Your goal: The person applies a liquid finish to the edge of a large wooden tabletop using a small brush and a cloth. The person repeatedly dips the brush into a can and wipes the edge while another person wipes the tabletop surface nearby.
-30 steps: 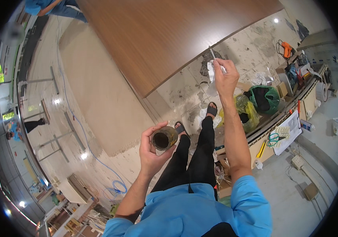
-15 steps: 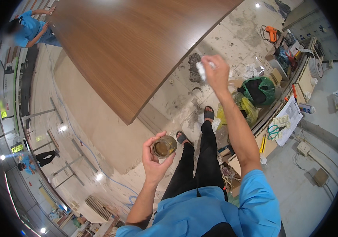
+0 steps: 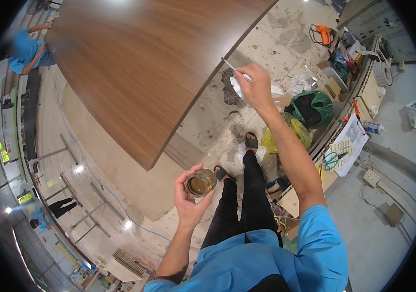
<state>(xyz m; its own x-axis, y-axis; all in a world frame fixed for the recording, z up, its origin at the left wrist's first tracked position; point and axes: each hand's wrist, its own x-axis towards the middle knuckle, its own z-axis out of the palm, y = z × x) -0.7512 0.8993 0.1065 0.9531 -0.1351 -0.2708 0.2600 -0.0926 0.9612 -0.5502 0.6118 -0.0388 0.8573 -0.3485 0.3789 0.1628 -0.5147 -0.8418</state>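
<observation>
My left hand (image 3: pixel 188 197) is closed round a small glass jar (image 3: pixel 201 183) with brownish liquid in it, its mouth tilted up toward me. In my right hand (image 3: pixel 256 86) are a thin pale stick, perhaps a small brush (image 3: pixel 228 63), and a crumpled white tissue (image 3: pixel 237 88). The stick's dark tip is at the right edge of a large brown wood-grain panel (image 3: pixel 144 73); whether it touches cannot be told. The panel spans the upper middle, its near corner beyond the jar.
A co-worker in blue (image 3: pixel 25 48) has hands at the panel's far left edge. To the right, a bench bears scissors (image 3: pixel 332 160), paper sheets (image 3: pixel 354 141) and an orange heat gun (image 3: pixel 324 35) lies beyond. Green (image 3: pixel 315 108) and yellow bags (image 3: pixel 300 134) sit near my feet.
My right hand has moved slightly left and away from me, and the stick now shows at the panel's edge. The left hand still holds the jar. The whole view has shifted a little.
</observation>
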